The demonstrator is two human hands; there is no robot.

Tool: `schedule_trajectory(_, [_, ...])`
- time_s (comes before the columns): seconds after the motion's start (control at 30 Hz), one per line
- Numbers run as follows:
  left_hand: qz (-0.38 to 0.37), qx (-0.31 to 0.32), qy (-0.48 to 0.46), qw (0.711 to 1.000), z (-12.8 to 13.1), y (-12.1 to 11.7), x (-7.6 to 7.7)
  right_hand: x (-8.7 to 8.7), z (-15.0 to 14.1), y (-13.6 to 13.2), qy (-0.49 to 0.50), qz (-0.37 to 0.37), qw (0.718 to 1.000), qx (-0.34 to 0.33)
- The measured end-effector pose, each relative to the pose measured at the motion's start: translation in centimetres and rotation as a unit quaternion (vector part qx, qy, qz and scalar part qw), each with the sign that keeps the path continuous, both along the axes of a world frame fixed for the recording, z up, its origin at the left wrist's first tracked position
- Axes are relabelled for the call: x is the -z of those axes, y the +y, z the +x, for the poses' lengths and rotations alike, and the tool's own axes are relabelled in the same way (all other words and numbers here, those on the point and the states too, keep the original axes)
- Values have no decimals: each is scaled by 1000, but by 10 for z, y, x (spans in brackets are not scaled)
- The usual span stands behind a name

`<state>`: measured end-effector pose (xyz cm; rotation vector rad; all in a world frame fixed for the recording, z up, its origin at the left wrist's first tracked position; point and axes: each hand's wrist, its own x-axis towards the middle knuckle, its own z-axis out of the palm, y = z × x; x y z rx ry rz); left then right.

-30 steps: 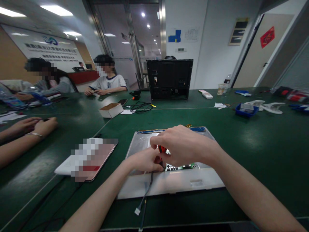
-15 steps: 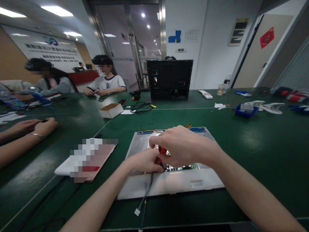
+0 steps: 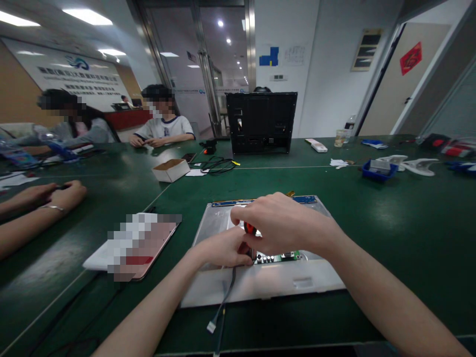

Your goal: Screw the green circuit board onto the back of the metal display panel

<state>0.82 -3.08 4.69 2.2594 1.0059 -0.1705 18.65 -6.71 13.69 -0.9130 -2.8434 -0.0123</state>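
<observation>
A flat, silvery display panel (image 3: pixel 267 283) lies on the table before me, with a green circuit board (image 3: pixel 277 258) on it. My right hand (image 3: pixel 284 223) is curled over the red-and-black handle of a screwdriver (image 3: pixel 250 228), held roughly upright above the board. Low on the panel, my left hand (image 3: pixel 226 247) is closed, its thumb and fingertips together beside the screwdriver's lower part. Whatever those fingertips pinch is hidden. From under the left hand runs a dark cable (image 3: pixel 232 285) with a white connector (image 3: pixel 211 326) hanging past the panel's near edge.
Left of the panel lie a pink-and-white flat item (image 3: pixel 148 248), partly blurred, and another person's hands (image 3: pixel 67 196). Farther back are an open white box (image 3: pixel 171 170), a coiled black cable (image 3: pixel 219 165), a black monitor housing (image 3: pixel 262 121) and a blue tray (image 3: pixel 379 170).
Both my hands and the screwdriver stay in nearly the same place. Only a very slight shift of the fingers shows.
</observation>
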Motion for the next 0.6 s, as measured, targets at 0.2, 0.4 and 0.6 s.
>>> schedule_trajectory(0.2, [-6, -15, -14, 1000, 0, -5, -3, 1, -1, 2, -8, 8, 999, 32])
schedule_trajectory(0.4, [-30, -21, -26, 999, 0, -6, -2, 1, -3, 2, -10, 13, 999, 33])
schedule_trajectory(0.6, [-42, -16, -25, 999, 0, -4, -3, -1, -2, 1, -16, 12, 999, 41])
